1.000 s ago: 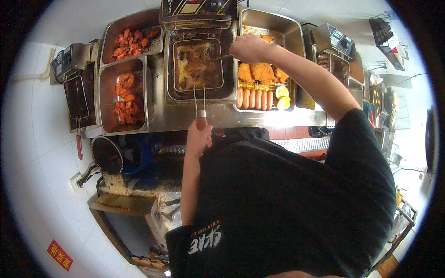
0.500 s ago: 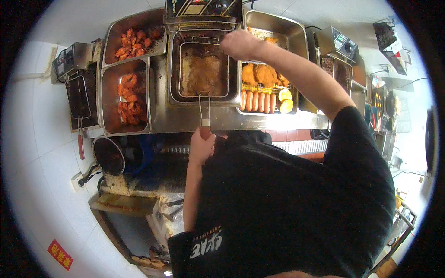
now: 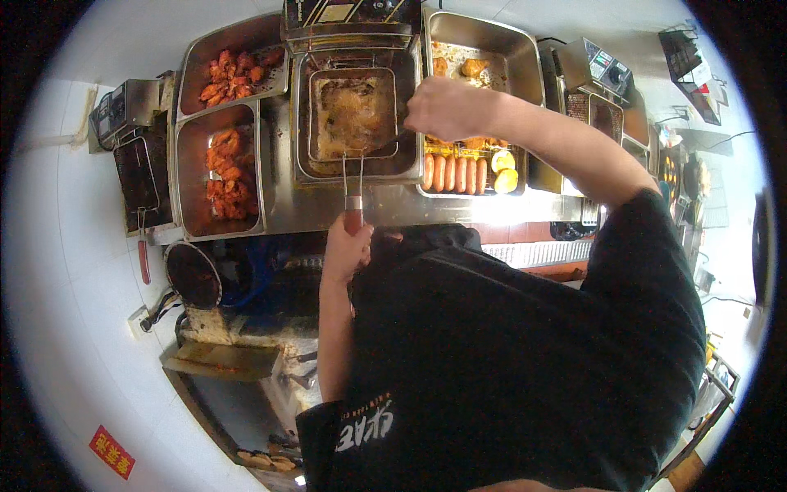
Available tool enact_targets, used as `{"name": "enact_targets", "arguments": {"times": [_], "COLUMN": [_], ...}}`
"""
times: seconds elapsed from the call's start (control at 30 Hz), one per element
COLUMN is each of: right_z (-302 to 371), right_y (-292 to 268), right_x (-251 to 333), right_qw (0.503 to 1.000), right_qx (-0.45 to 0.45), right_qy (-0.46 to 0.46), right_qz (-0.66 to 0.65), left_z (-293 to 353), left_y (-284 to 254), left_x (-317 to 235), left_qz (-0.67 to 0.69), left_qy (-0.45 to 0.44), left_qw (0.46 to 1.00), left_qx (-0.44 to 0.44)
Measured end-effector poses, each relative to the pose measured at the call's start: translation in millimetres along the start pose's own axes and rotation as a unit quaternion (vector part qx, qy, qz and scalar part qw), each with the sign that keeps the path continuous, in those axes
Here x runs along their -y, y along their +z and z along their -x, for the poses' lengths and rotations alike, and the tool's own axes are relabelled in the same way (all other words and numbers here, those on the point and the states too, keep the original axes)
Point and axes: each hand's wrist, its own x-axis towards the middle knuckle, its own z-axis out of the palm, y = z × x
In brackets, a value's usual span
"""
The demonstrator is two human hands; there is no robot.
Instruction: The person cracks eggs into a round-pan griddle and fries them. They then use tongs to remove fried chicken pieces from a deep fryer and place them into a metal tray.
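Fry basket: the rectangular wire-mesh frying basket [image 3: 354, 115] sat lowered in the steel fryer vat [image 3: 357, 168] at the far middle of the counter, its long wire stem reaching near to a red grip
Left hand: the left hand [image 3: 348, 246] was clenched round that red grip at the near edge of the counter, holding the basket level in the vat
Right hand: the right hand [image 3: 443, 108] was closed over the far right corner of the vat; a thin dark tool seemed to run from it into the basket, but what it was could not be told
Done so far: golden battered pieces [image 3: 352, 123] already lay in bubbling oil inside the basket, so loading looked finished and frying seemed under way
Left to do: judging by the pale, foaming oil, the pieces probably needed more cooking, then lifting and draining
Right tray: the steel tray with fried cutlets, a row of sausages and yellow rounds [image 3: 471, 168] stood just right of the vat, partly filled
Left trays: two steel pans of red marinated raw chicken [image 3: 225, 164] stood left of the vat, both well stocked
Hidden: the right hand covered its own fingertips and part of the right tray; the person's dark shirt [image 3: 508, 361] blocked the near counter front
Hard to make out: oil depth and the count of pieces were lost in foam
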Motion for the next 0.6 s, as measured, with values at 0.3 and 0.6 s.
{"name": "enact_targets", "arguments": {"times": [0.3, 0.6], "right_z": [-37, -35], "right_y": [21, 17], "right_x": [-38, -75], "right_qw": [0.996, 0.994], "right_qx": [-0.030, -0.067], "right_qy": [-0.053, 0.053], "right_qz": [0.068, 0.074], "left_z": [-7, -3], "left_y": [9, 2], "left_x": [3, 6], "left_qz": [0.027, 0.040], "left_qy": [-0.054, -0.044], "left_qw": [0.998, 0.998], "left_qx": [0.023, 0.006]}}
